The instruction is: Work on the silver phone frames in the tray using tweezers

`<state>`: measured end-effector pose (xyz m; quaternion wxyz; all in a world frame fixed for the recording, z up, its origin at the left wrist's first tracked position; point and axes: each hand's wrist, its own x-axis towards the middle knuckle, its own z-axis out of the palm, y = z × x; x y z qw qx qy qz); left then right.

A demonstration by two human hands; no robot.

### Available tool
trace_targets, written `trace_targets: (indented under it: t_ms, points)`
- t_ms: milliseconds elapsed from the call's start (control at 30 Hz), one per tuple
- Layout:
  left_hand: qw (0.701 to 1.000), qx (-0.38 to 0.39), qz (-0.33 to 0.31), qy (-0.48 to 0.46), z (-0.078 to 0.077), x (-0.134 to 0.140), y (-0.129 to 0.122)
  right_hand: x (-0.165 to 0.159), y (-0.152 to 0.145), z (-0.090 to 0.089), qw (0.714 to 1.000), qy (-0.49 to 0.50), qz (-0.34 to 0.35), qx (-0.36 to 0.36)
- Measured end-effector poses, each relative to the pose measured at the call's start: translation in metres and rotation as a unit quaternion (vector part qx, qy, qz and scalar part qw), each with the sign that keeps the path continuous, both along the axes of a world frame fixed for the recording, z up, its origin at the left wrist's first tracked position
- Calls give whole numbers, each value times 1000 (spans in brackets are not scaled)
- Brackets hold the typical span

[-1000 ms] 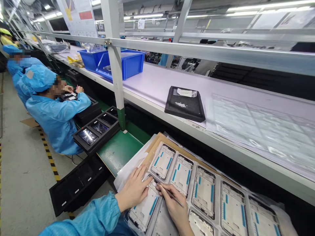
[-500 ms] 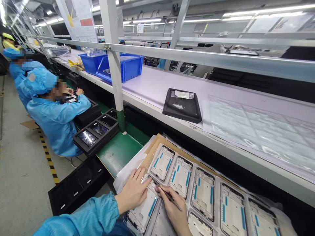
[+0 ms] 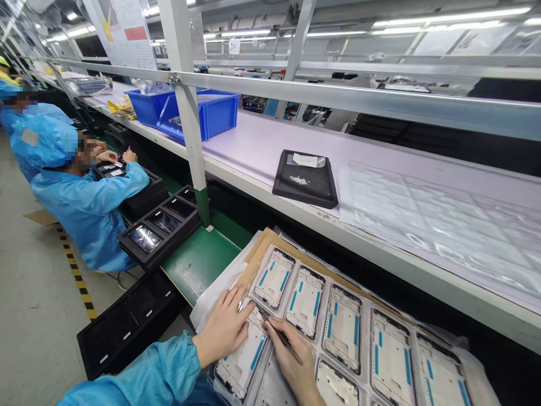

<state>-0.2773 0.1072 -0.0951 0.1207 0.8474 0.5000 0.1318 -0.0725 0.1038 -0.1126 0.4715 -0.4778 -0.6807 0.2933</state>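
Note:
My left hand (image 3: 223, 326) lies with its fingers stretched out over the upper left part of a phone mid-frame (image 3: 240, 367) with blue strips. My right hand (image 3: 291, 352) pinches a pair of dark tweezers (image 3: 291, 349), whose tips point down at the upper end of that same frame, close to my left fingertips. Whether the tips hold anything is too small to see. The frame sits in a clear plastic tray (image 3: 366, 345) with several similar frames, such as the one at the top left (image 3: 274, 277).
A white shelf (image 3: 253, 152) beyond the tray carries a black foam tray (image 3: 310, 186) with small white bits, blue bins (image 3: 217, 117) and clear plastic sheets (image 3: 422, 214). At left, a co-worker in blue (image 3: 84, 208) sits behind black trays of phone screens (image 3: 163, 225). A metal post (image 3: 186, 101) rises mid-left.
The view has shifted slightly, so the surroundings sit a little further left. Both hands stay on the same frame, with the tweezers still in my right hand.

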Motion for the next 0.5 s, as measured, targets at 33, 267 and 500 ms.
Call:
trace_targets:
  t_ms: [33,267,500]
  points:
    - [1000,5,-2,2,-1,0,0,0,0,0,1000,0,5,9]
    - [1000,26,-3,11,-5,-1,1,-1,4,-3,999,32,14,-11]
    - [999,34,-6,-12,-8,-3,2,-1,6,-6,998,43,23,-35]
